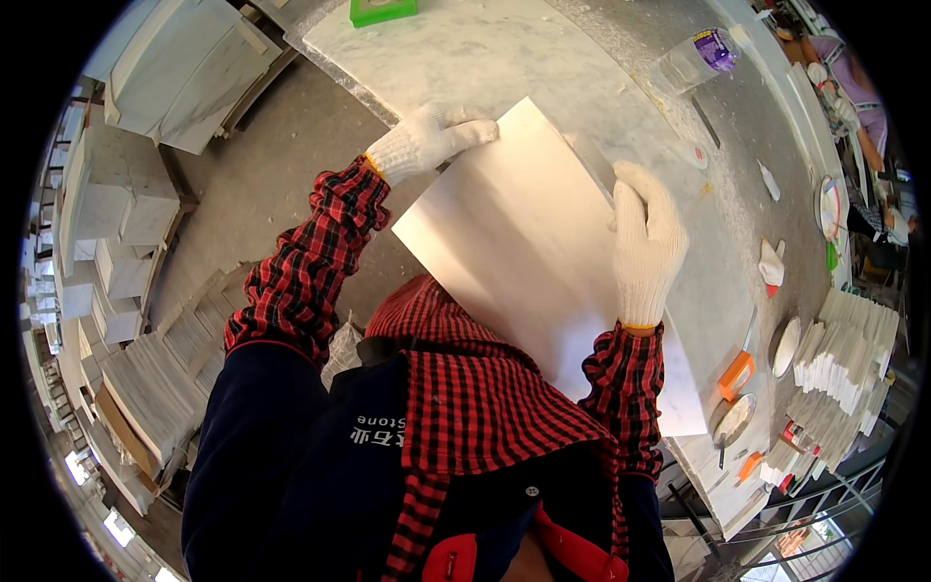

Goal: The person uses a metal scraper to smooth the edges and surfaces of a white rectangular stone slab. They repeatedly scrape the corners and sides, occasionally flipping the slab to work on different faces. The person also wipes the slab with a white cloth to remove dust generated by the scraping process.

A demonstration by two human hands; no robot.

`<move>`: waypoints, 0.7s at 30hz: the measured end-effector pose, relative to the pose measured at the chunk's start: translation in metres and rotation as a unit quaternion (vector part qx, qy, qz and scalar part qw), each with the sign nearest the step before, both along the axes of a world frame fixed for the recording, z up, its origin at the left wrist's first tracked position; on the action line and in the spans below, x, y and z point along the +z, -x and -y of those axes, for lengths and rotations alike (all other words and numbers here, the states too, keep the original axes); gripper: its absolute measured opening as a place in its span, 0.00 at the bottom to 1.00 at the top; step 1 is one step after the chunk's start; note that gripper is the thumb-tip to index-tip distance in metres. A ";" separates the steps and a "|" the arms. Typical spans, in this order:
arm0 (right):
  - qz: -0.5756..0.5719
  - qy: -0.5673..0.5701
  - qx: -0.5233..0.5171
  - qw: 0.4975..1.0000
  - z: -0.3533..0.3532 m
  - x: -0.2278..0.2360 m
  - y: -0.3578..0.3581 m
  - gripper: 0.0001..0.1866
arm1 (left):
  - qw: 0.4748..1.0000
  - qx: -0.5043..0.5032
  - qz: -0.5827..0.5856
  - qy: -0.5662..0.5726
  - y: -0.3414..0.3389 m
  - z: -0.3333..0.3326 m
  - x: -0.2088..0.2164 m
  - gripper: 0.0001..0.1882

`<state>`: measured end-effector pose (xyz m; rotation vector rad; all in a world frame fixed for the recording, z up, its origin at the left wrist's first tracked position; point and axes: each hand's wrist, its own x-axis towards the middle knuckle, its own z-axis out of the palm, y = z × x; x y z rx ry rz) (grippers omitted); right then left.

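Observation:
A flat, pale stone slab (514,213) with straight edges is tilted in front of my chest, over the edge of the marble-topped table (485,53). My left hand (427,143), in a white knit glove, grips its far left edge, fingers reaching toward the top corner. On the slab's right edge, my right hand (650,238) in a matching glove holds on with its fingers curved along the side. The slab hides parts of the fingertips. Red-and-black checked sleeves cover both forearms.
A clear plastic bottle (696,60) and a green block (382,11) sit on the table. Orange-handled tools (736,375) and a round dish (734,419) lie at the right, near stacked white tiles (846,338). Stone slabs (189,68) stand at left. Another person (853,87) is at far right.

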<state>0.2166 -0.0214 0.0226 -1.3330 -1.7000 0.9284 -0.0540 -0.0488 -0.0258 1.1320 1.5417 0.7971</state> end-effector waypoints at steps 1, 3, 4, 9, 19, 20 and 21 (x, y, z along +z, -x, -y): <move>0.002 0.000 -0.003 1.000 0.001 0.000 0.000 0.10 | 1.000 0.002 -0.005 0.002 -0.001 0.000 0.001 0.22; -0.011 -0.008 -0.008 1.000 0.003 -0.001 -0.001 0.09 | 1.000 0.004 -0.016 0.004 -0.001 0.000 0.002 0.22; -0.017 -0.012 -0.011 1.000 0.003 -0.002 -0.002 0.09 | 1.000 0.004 -0.023 0.004 -0.001 0.000 0.001 0.22; 0.022 -0.035 -0.006 0.999 0.004 -0.003 -0.005 0.09 | 1.000 -0.005 -0.026 0.000 0.001 -0.001 -0.003 0.22; 0.038 -0.049 -0.018 0.998 0.006 0.001 -0.008 0.10 | 0.999 -0.013 -0.034 -0.026 0.008 -0.004 -0.021 0.23; 0.051 -0.071 -0.015 0.996 0.007 0.001 -0.008 0.10 | 0.999 -0.012 -0.030 -0.032 0.007 -0.004 -0.020 0.24; 0.063 -0.094 -0.011 0.994 0.009 0.001 -0.005 0.10 | 0.999 -0.011 -0.025 -0.017 0.006 -0.004 -0.017 0.23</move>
